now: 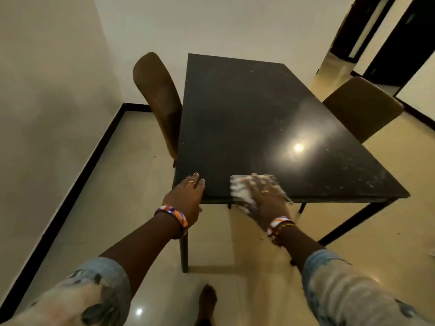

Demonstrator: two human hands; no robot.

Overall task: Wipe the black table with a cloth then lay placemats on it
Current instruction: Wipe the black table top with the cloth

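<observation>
Right hand (267, 192) flat, pressing white cloth (237, 188) at black table (259, 109) near edge | left hand (188, 196) open, bracing near-left corner | unwiped length runs ahead, away from both hands

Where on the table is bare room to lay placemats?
The black table lies bare from its far edge down to the hands, between the two chairs. Only the near edge is crowded: left hand at the corner, right hand pressing the cloth.

No readable text
Nothing is showing legible words, labels, brands or numbers anywhere, including on the tabletop (259, 118).
</observation>
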